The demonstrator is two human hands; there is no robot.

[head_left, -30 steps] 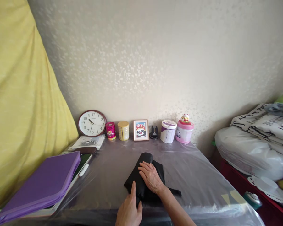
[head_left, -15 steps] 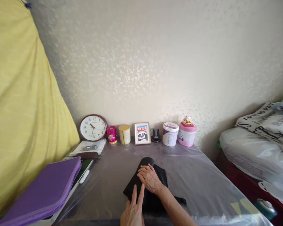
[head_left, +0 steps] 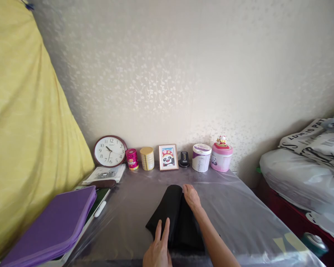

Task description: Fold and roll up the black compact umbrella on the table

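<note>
A black folded cloth (head_left: pixel 169 217) lies on the plastic-covered table (head_left: pixel 239 218), in front of me. My left hand (head_left: pixel 159 246) rests at the cloth's near edge, with two fingers stretched out flat on it. At the cloth's far right corner my right hand (head_left: pixel 191 197) lies with its fingers curled down onto the fabric's edge; whether they pinch it I cannot tell.
Along the wall stand a round clock (head_left: pixel 110 151), a pink tin (head_left: pixel 132 159), a yellow tin (head_left: pixel 147 158), a small framed picture (head_left: pixel 168 157), a white tub (head_left: pixel 201 157) and a pink tub (head_left: pixel 221 157). A purple folder (head_left: pixel 51 226) lies left. Bagged bedding (head_left: pixel 300 178) is piled right.
My right hand has slid from the middle of the cloth to its far right corner. The left hand has moved slightly forward onto the near edge. The view has tilted up a little.
</note>
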